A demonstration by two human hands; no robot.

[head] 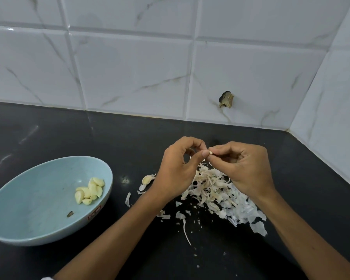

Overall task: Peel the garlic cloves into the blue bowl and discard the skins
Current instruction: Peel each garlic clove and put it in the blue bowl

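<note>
Left hand (176, 168) and right hand (245, 166) together at fingertips, both pinching small garlic clove (210, 152) between them, over skin pile (216, 193). Clove mostly hidden, long axis unclear. Blue bowl (38, 199) well out beyond left hand, so left hand nearer. Unpeeled clove (148, 178) just beside left wrist.

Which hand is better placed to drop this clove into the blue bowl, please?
Probably the left hand: both hands pinch the clove, but the blue bowl lies on the left, so the right hand would have to reach across.
</note>
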